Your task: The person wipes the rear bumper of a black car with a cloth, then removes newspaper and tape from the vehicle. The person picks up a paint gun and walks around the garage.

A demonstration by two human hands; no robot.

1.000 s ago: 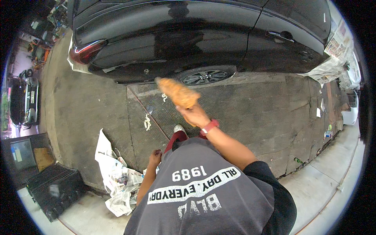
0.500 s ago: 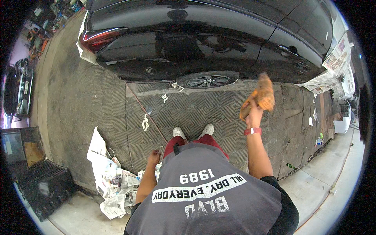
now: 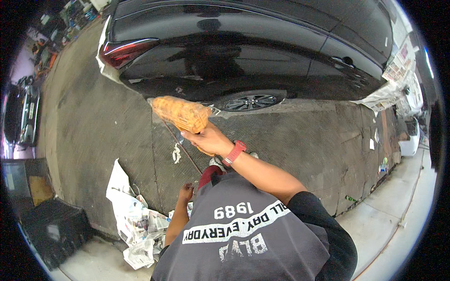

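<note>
My right hand [image 3: 205,139] is closed round the handle of an orange gun-shaped tool [image 3: 182,114] wrapped in clear plastic film. I hold it out in front of me, its narrow end toward the left, over the floor close to the lower rear side of a black car [image 3: 281,61]. Low at my left side, my left hand [image 3: 186,192] has its fingers curled; what is in them, if anything, does not show. A thin reddish hose [image 3: 182,149] runs along the floor from under the car toward my feet.
Crumpled newspaper [image 3: 140,225] lies at my lower left, by a black ribbed box [image 3: 56,229]. Masking paper [image 3: 398,70] hangs at the car's right end. The car's wheel [image 3: 251,102] stands ahead. Another vehicle [image 3: 29,114] is far left.
My right hand has swung the orange tool from the right across to the left, and the tool has turned to point left. My left hand has stayed almost in place.
</note>
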